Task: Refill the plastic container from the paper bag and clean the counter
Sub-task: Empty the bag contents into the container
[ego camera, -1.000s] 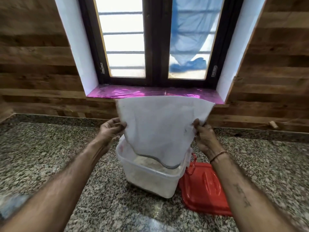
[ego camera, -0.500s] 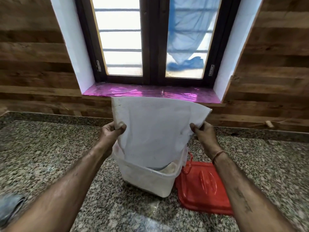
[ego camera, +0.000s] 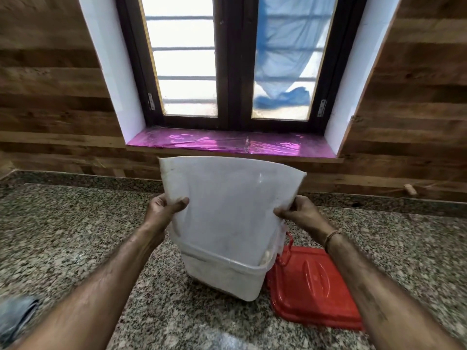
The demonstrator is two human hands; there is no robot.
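A white paper bag (ego camera: 227, 205) is held upside down, its mouth sunk inside the translucent white plastic container (ego camera: 227, 274) on the granite counter. My left hand (ego camera: 164, 210) pinches the bag's left edge and my right hand (ego camera: 298, 213) pinches its right edge. A little pale content shows at the container's right inner side; the bag hides most of the inside.
A red lid (ego camera: 316, 284) lies flat on the counter (ego camera: 75, 236) just right of the container, touching it. A wooden wall and a window with a pink sill (ego camera: 227, 144) stand behind. A grey blurred object (ego camera: 15, 317) sits at the lower left edge.
The bag has dropped lower, so its mouth now sits deep inside the container. Both hands went down with it and keep their grip.
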